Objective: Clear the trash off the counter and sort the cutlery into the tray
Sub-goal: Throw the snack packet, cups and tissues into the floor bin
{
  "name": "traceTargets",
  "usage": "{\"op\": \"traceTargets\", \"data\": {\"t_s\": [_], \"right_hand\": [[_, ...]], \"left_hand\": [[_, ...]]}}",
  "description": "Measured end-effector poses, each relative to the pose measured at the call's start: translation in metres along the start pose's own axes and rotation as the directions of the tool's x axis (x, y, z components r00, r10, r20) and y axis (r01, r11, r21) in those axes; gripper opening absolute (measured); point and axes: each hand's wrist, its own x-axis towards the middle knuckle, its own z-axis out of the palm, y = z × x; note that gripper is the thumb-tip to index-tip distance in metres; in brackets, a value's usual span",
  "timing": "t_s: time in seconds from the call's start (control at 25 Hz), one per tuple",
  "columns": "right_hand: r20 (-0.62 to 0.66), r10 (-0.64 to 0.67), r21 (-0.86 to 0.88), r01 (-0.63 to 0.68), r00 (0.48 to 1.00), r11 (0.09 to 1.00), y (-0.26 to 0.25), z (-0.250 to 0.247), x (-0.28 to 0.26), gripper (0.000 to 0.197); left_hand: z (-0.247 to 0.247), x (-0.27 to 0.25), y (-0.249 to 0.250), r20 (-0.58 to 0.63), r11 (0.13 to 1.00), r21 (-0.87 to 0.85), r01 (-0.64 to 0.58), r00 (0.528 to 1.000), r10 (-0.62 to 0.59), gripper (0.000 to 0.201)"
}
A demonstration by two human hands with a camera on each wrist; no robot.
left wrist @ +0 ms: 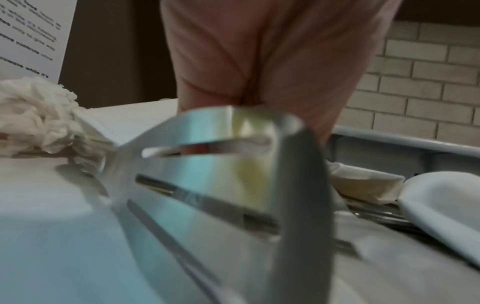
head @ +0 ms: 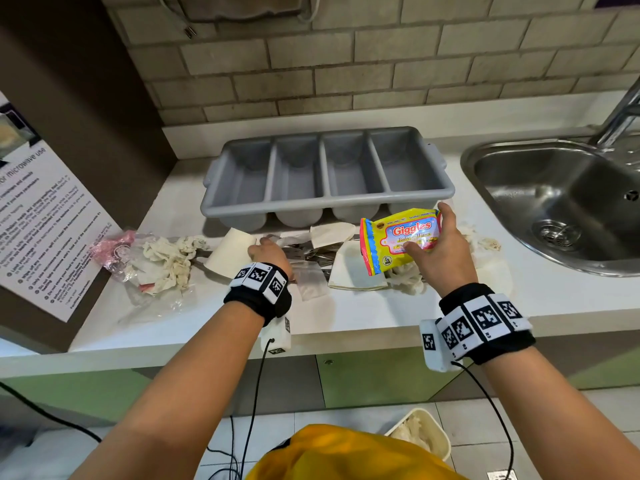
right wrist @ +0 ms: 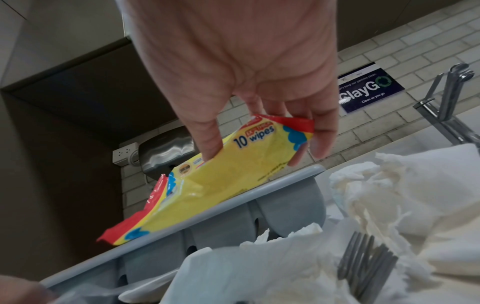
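The grey four-compartment cutlery tray [head: 325, 206] stands at the back of the counter with nothing in it. In front of it a pile of metal cutlery [head: 311, 254] lies among papers. My left hand [head: 268, 249] reaches down into this pile with curled fingers. In the left wrist view a blurred fork [left wrist: 197, 170] sits just under the fingers [left wrist: 259, 72], which seem to pinch its tines. My right hand [head: 429, 230] grips a yellow pack of wipes [head: 398, 240] above the tray's front right corner. Another fork [right wrist: 363, 265] lies on tissue below it.
Crumpled tissues [head: 166, 261] and a pink wrapper [head: 114, 247] lie at the left. Flattened paper cups [head: 228, 254] sit around the cutlery. A steel sink [head: 471, 157] with a faucet [head: 620, 116] is to the right. A bin [head: 440, 434] stands on the floor below.
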Motion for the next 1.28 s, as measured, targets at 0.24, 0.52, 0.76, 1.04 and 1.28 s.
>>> {"op": "traceTargets", "data": {"t_s": [0.24, 0.52, 0.76, 1.04, 1.28], "right_hand": [[-0.004, 0.003, -0.015, -0.003, 1.000, 1.000, 0.005, 0.002, 0.000, 0.081], [-0.030, -0.004, 0.004, 0.004, 1.000, 1.000, 0.012, 0.007, 0.002, 0.082], [-0.035, -0.005, 0.039, 0.006, 0.999, 0.999, 0.013, 0.006, -0.003, 0.082], [-0.089, 0.000, 0.150, 0.014, 0.996, 0.989, 0.024, -0.007, -0.032, 0.082], [-0.155, 0.026, 0.317, 0.025, 0.988, 0.948, 0.059, -0.026, -0.091, 0.073]], "left_hand": [[0.000, 0.001, -0.005, -0.103, 0.992, -0.120, -0.039, 0.994, 0.026, 0.040], [-0.011, 0.002, -0.011, -0.259, 0.990, -0.116, -0.086, 0.964, 0.053, 0.032], [-0.035, -0.015, -0.008, -0.409, 0.863, -0.462, -0.207, 0.912, 0.000, 0.034], [-0.068, -0.065, 0.014, -0.435, 0.591, -0.690, -0.416, 0.892, 0.120, 0.021], [-0.025, -0.136, 0.035, -0.209, 0.494, -0.786, -0.373, 0.911, 0.355, 0.023]]}}
